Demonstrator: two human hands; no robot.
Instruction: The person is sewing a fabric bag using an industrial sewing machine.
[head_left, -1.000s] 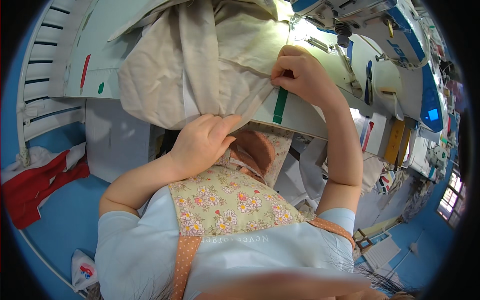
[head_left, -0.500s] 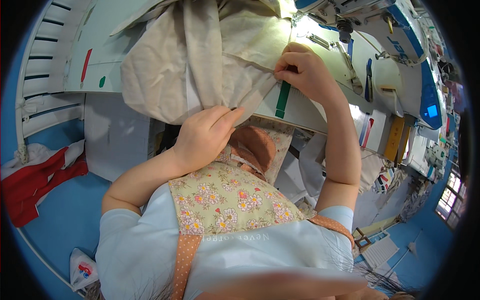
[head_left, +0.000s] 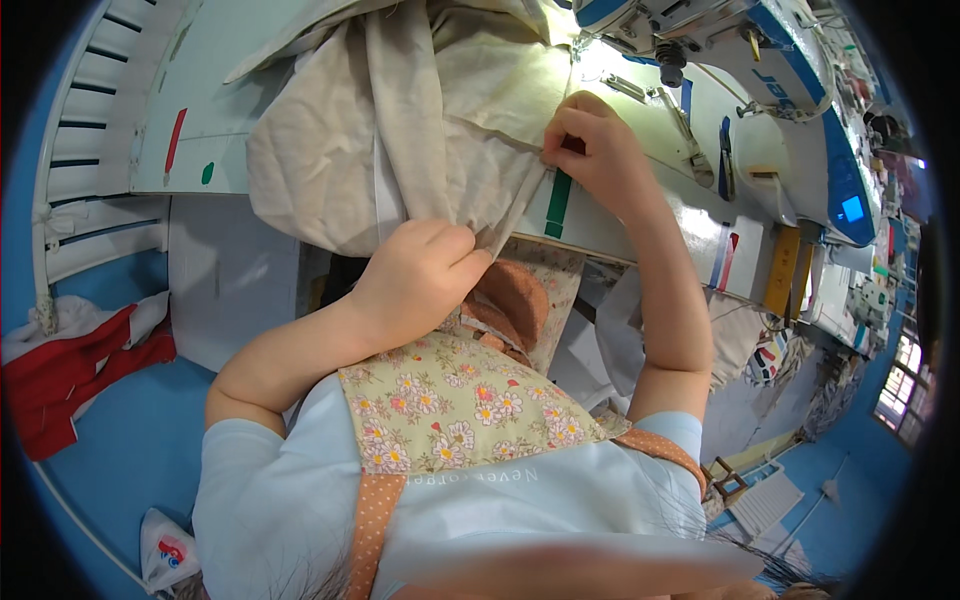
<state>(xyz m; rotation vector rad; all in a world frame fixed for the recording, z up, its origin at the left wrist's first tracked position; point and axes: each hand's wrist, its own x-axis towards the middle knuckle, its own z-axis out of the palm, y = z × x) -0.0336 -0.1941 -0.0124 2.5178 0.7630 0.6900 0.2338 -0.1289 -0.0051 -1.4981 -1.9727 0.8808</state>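
A large piece of beige fabric [head_left: 330, 150] is bunched over the sewing table and hangs past its front edge. My left hand [head_left: 425, 270] is closed on the fabric's near edge, fingers curled over it. Farther right, my right hand [head_left: 590, 140] pinches the fabric's right edge between thumb and fingers. Between the two hands that edge runs in a taut line. The sewing machine [head_left: 720, 60] stands at the top right, its lamp lighting the far end of the cloth beside the needle area. A green strip [head_left: 558, 205] on the tabletop lies just below my right hand.
Thread snips [head_left: 726, 155] with dark blue handles lie on the machine bed. A wooden block [head_left: 783, 270] sits at the table's right end. At left are a white slatted rack [head_left: 90, 130] and red and white cloth [head_left: 90, 370]. A white plastic bag [head_left: 168, 545] is at lower left.
My left hand has curled tighter around the fabric edge, and the cloth between my hands is pulled straighter. The right hand keeps its pinch. The whole view has shifted slightly.
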